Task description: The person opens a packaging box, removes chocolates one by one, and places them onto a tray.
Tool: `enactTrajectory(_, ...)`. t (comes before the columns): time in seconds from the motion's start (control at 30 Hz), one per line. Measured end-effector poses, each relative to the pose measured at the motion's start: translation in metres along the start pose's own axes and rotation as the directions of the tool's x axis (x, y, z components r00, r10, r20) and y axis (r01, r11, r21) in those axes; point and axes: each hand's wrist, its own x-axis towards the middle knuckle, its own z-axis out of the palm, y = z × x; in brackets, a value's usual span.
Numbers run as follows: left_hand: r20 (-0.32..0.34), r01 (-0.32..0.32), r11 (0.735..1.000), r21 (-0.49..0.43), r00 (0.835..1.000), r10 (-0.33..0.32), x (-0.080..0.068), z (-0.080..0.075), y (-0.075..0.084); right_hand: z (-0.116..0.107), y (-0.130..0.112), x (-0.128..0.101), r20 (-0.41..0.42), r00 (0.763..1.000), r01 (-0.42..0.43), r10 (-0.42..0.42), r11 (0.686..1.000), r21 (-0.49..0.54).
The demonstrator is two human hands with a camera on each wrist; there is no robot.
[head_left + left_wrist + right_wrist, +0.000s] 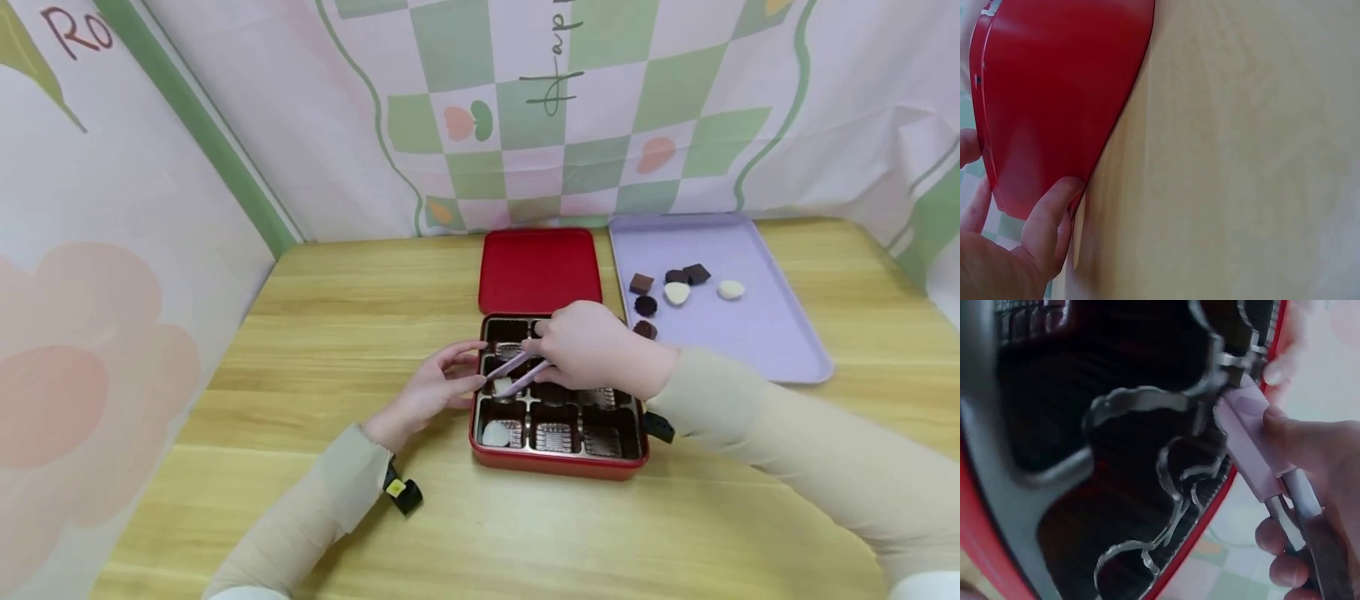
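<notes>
My right hand [588, 348] holds a pair of tongs [1250, 437] with lilac tips over a red tin [558, 464] divided into compartments. The tips reach into the middle-left compartment, around a small white chocolate [502, 386]; whether they grip it I cannot tell. Another white chocolate [495, 433] lies in the front-left compartment. With its fingers extended, my left hand [431, 389] touches the tin's left side, and the left wrist view shows the fingertips against the red wall [1066, 100]. The right hand hides part of the tin's back compartments.
Behind the tin lies a red lid [540, 271]. A lilac tray [765, 333] at the back right bears several dark chocolates [697, 273] and two white ones [731, 289]. A printed cloth [607, 108] hangs along the wooden table's [360, 308] back edge.
</notes>
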Motion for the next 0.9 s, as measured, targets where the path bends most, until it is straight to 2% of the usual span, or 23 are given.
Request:
enactTrajectory(0.17,-0.01,0.003,1.0,0.008,1.0,-0.003,0.0,0.002,0.002,-0.001,-0.002,0.007,0.006,1.0,0.021,-0.021,1.0,-0.018)
enactTrajectory(0.3,-0.015,0.005,1.0,0.018,1.0,-0.005,0.001,0.002,0.002,-0.001,0.0,0.009,0.044,0.999,0.025,-0.026,1.0,0.014)
enactTrajectory(0.43,-0.013,0.004,1.0,0.017,1.0,-0.004,0.001,0.001,0.0,0.004,0.004,0.009,0.045,0.998,0.047,-0.049,0.998,0.039)
enactTrajectory(0.77,-0.026,0.008,1.0,0.011,1.0,-0.008,0.0,0.001,0.0,0.016,0.012,0.003,-0.028,0.994,0.111,-0.11,0.993,0.034)
enactTrajectory(0.9,-0.019,0.012,1.0,0.004,1.0,-0.012,0.001,0.002,0.0,0.023,0.017,-0.003,-0.1,0.985,0.142,-0.139,0.989,0.029)
